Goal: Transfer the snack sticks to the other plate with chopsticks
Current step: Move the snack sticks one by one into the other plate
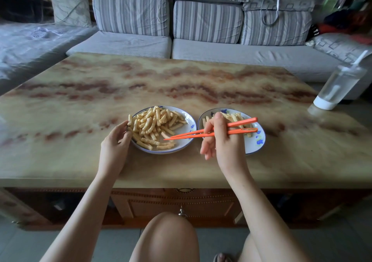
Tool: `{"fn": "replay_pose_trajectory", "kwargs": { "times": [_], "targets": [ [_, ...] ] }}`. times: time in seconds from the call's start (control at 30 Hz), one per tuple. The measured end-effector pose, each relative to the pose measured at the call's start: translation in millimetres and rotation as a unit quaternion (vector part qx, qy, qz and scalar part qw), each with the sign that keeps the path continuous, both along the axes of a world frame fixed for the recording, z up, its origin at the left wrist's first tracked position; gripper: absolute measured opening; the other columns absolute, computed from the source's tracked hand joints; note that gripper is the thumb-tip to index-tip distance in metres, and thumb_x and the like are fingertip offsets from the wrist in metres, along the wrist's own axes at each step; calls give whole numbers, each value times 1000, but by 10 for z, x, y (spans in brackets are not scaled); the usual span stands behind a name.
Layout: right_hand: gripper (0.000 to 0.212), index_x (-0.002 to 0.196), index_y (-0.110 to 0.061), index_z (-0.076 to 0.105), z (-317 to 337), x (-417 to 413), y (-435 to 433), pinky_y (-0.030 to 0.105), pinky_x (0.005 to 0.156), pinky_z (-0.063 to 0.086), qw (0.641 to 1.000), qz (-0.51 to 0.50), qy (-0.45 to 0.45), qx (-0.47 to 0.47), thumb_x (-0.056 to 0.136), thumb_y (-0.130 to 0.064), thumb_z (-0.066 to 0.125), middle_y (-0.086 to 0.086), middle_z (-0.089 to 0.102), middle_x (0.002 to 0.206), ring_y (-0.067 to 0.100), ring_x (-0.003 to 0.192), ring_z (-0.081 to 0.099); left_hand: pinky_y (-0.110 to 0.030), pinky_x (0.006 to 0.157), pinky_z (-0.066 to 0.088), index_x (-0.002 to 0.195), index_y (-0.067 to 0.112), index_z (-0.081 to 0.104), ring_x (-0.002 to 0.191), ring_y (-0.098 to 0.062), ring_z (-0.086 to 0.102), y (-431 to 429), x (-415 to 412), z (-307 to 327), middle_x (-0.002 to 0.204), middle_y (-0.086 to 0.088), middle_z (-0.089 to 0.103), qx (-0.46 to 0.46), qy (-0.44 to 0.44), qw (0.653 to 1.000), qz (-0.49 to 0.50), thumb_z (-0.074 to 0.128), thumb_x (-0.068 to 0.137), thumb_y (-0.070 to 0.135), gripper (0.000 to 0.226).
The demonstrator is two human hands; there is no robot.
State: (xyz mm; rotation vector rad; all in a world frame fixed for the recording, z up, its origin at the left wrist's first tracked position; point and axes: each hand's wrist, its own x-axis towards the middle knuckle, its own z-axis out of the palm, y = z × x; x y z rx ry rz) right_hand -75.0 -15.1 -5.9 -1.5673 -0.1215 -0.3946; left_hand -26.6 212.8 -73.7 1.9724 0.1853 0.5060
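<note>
Our right hand (223,141) grips the orange chopsticks (201,133), fingers curled round their middle, above the right plate (259,141). The tips reach across to the left plate (186,128), at about its 4 o'clock, and are nearly closed beside one stick; whether they pinch it we cannot tell. Most snack sticks (153,125) lie heaped on the left plate (a smaller pile (235,118) sits on the right plate, toward its 12 o'clock). Our left hand (116,141) holds the left plate's rim at 9 o'clock, fingers curled on it. Both plates stand side by side on the marbled table (181,80). A clear bottle (340,84) stands at the table's 2 o'clock.
</note>
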Motion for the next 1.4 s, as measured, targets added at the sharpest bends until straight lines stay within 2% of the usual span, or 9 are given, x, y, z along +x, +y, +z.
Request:
{"fn": "replay_pose_trajectory", "kwargs": {
  "times": [0.23,0.4,0.67,0.83,0.9,1.03,1.17,1.3,1.4],
  "targets": [
    [46,66,-9,49,103,6,-382,18,35,33,994,-96,-21,44,105,-25,31,6,51,38,20,30,43,7,68,32,128,17,59,100,-3,52,0,-10,3,106,9,59,4,-2,1000,1,52,93,12,36],
    [45,68,-9,49,151,-14,-621,21,35,30,983,-172,-34,47,105,-26,30,9,50,38,18,29,41,5,70,33,129,19,58,102,-1,52,16,1,-11,118,3,63,5,2,1000,0,51,94,14,36],
    [43,68,-9,52,65,41,-688,19,34,33,979,-203,-13,2,103,-28,36,12,50,41,18,31,43,7,69,32,129,18,57,102,-2,52,5,-4,-5,114,6,61,6,0,1000,-1,51,94,12,37],
    [42,72,-5,51,113,13,-666,18,34,30,977,-211,-26,37,103,-27,34,13,49,41,17,30,42,0,73,34,129,19,58,101,-2,53,23,0,-15,118,1,64,7,3,1000,0,52,93,13,37],
    [43,72,-5,50,143,4,-635,19,35,29,977,-204,-37,57,104,-28,32,10,48,39,18,31,40,-9,79,36,129,19,58,101,-2,53,18,-2,-8,118,0,64,3,5,1000,0,52,93,14,37],
    [48,73,-6,50,198,27,-489,22,36,30,980,-163,-35,105,105,-34,28,6,47,37,20,32,41,0,71,34,129,20,59,100,-2,54,18,7,-13,112,4,64,1,5,1000,2,52,93,14,37],
    [51,69,-7,52,227,82,-237,19,35,30,988,-102,-37,108,105,-33,26,6,48,37,19,31,42,-8,76,36,128,20,58,99,-2,54,8,5,-5,111,4,63,-7,7,1000,3,52,93,13,37],
    [49,69,-6,53,228,142,23,17,36,27,996,-33,-34,81,105,-26,27,9,47,38,21,30,37,4,69,33,128,18,59,99,-3,54,16,15,-15,110,4,63,-3,3,1000,2,52,93,14,36],
    [47,70,-6,54,224,245,179,17,35,25,997,2,-38,63,105,-25,28,11,44,39,17,29,37,6,68,32,128,17,59,99,-3,53,14,12,-11,106,7,61,-4,1,1000,1,53,93,13,36]
  ]
}}
